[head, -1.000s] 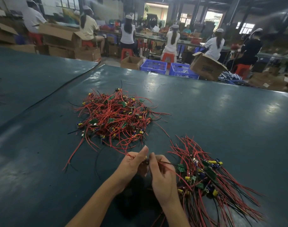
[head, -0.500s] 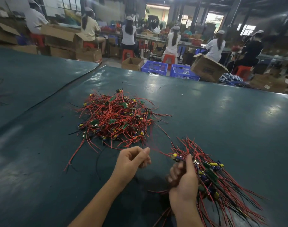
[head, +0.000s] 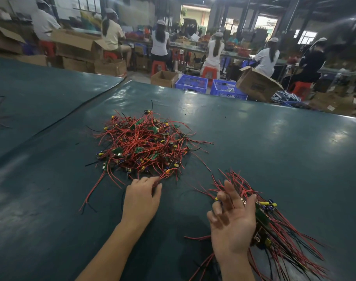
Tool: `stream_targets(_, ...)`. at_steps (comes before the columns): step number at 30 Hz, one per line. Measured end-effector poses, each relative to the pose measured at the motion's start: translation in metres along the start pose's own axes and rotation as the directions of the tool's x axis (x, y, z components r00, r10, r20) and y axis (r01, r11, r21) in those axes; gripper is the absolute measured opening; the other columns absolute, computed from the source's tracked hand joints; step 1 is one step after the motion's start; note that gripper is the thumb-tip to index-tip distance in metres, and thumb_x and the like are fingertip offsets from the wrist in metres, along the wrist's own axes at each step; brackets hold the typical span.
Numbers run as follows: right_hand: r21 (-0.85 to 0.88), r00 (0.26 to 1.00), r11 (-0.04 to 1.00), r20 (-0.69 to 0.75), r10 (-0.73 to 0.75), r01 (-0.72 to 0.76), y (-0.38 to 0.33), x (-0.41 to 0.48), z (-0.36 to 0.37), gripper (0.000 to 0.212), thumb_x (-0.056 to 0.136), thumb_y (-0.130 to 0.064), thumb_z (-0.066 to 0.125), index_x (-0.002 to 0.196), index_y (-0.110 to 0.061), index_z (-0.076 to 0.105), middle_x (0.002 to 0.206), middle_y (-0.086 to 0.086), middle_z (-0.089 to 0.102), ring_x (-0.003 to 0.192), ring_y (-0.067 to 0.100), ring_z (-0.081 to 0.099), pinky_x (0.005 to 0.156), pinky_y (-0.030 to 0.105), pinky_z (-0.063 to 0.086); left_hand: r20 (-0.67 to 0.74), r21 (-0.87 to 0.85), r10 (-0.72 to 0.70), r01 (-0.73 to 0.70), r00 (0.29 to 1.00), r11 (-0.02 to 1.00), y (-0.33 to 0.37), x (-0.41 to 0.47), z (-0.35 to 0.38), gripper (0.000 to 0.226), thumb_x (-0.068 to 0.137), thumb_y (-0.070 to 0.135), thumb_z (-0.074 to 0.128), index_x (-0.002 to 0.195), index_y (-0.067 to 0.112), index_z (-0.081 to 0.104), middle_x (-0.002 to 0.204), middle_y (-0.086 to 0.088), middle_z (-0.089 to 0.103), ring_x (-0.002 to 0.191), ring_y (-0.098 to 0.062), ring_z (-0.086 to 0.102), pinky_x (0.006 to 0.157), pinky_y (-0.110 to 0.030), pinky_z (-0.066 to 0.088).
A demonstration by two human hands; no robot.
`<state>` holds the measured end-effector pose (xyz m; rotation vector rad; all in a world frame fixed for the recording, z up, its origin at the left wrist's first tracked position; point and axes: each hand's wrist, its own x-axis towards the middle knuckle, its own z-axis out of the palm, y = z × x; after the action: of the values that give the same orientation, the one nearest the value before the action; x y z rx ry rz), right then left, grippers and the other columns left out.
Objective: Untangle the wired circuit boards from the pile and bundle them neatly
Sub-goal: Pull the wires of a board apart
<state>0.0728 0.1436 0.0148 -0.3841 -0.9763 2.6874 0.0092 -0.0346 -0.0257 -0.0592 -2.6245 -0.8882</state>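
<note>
Left hand [head: 141, 196] curls onto the near edge of the pile [head: 144, 147] just ahead; grip unclear. Right hand [head: 232, 218] is released, fingers [head: 230, 191] spread, the bundle [head: 274, 226] touching its right side.

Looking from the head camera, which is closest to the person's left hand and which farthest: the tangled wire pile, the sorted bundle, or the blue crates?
1. The tangled wire pile: straight ahead of the left hand, fingers at its near edge.
2. The sorted bundle: to the right, beside the right hand.
3. The blue crates: far off, beyond the table's far edge.
</note>
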Motion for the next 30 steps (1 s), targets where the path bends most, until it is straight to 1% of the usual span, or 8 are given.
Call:
stream_targets(3,-0.09,0.999,0.996,0.037,0.012,-0.009,0.005,-0.001,0.003,0.056,0.082,-0.061,0.045,0.099,-0.015,0.072,0.071,-0.001,0.056,0.048,0.01,0.039,0.041,0.02,0.03,-0.099,-0.02,0.013,-0.015,0.995,1.0,0.004,0.001,-0.005,0.017,0.093,0.024,0.061,0.104,0.017,0.073,0.089,0.004,0.071,0.084,-0.019,0.063,0.089,-0.04,0.045)
stream_targets(6,-0.18,0.999,0.984,0.052,0.008,0.002,0.01,-0.002,0.005,0.052,0.08,-0.058,0.049,0.098,-0.014,0.072,0.07,-0.001,0.055,0.049,0.008,0.042,0.041,0.019,0.03,-0.198,-0.209,-0.001,-0.042,0.98,0.977,0.008,0.0,-0.008,0.011,0.091,0.018,0.064,0.097,0.015,0.073,0.078,0.008,0.07,0.072,-0.013,0.066,0.078,-0.047,0.053)
stream_targets(11,-0.266,0.996,0.964,0.088,-0.003,0.027,0.014,-0.001,0.005,0.05,0.076,-0.056,0.055,0.096,-0.013,0.073,0.067,-0.001,0.057,0.047,0.007,0.044,0.038,0.019,0.032,-0.289,-0.297,0.036,-0.125,0.957,0.947,0.013,-0.002,-0.011,0.004,0.087,0.018,0.07,0.086,0.018,0.073,0.065,0.013,0.066,0.058,-0.004,0.062,0.067,-0.03,0.053)
stream_targets(14,-0.29,0.994,0.956,0.109,-0.017,0.048,0.015,-0.001,0.004,0.046,0.077,-0.054,0.055,0.091,-0.016,0.075,0.066,-0.002,0.057,0.046,0.007,0.045,0.037,0.019,0.032,-0.359,-0.283,0.082,-0.192,0.93,0.94,0.016,-0.004,-0.011,0.018,0.088,0.03,0.063,0.076,0.018,0.071,0.062,0.013,0.062,0.055,-0.007,0.058,0.069,-0.033,0.048)
stream_targets(19,-0.432,0.996,0.902,0.085,0.018,0.021,0.017,0.001,0.005,0.047,0.078,-0.048,0.056,0.1,-0.009,0.071,0.067,0.001,0.061,0.048,0.008,0.046,0.038,0.021,0.033,-0.412,-0.356,0.274,-0.43,0.869,0.83,0.026,-0.012,-0.008,0.023,0.089,0.025,0.061,0.075,0.009,0.07,0.064,0.01,0.059,0.054,-0.005,0.053,0.05,-0.024,0.045)
stream_targets(22,-0.578,0.99,0.815,0.131,0.043,0.042,0.023,0.0,0.006,0.019,0.091,-0.027,0.058,0.104,-0.018,0.069,0.073,0.003,0.069,0.05,0.009,0.051,0.039,0.021,0.038,-0.387,-0.305,0.411,-0.535,0.825,0.788,0.03,-0.015,-0.007,0.024,0.089,0.02,0.062,0.07,0.007,0.068,0.059,0.006,0.055,0.049,-0.007,0.047,0.048,-0.021,0.04)
stream_targets(26,-0.623,0.962,0.768,0.27,0.037,0.145,0.03,-0.004,0.009,0.035,0.093,0.005,0.055,0.118,-0.017,0.064,0.075,0.0,0.069,0.06,0.01,0.061,0.056,0.021,0.051,-0.326,-0.26,0.56,-0.642,0.762,0.721,0.035,-0.02,-0.007,0.023,0.087,0.018,0.06,0.068,0.007,0.068,0.06,0.003,0.058,0.048,-0.014,0.049,0.048,-0.024,0.041)
stream_targets(30,-0.704,0.952,0.654,0.292,-0.089,0.277,0.033,-0.003,0.004,0.021,0.087,-0.006,0.068,0.102,-0.02,0.073,0.088,0.009,0.074,0.079,0.029,0.069,0.077,0.043,0.056,-0.262,-0.348,0.595,-0.649,0.76,0.676,0.037,-0.026,-0.005,0.023,0.089,0.019,0.053,0.076,0.008,0.068,0.065,0.004,0.057,0.053,-0.012,0.049,0.052,-0.023,0.039)
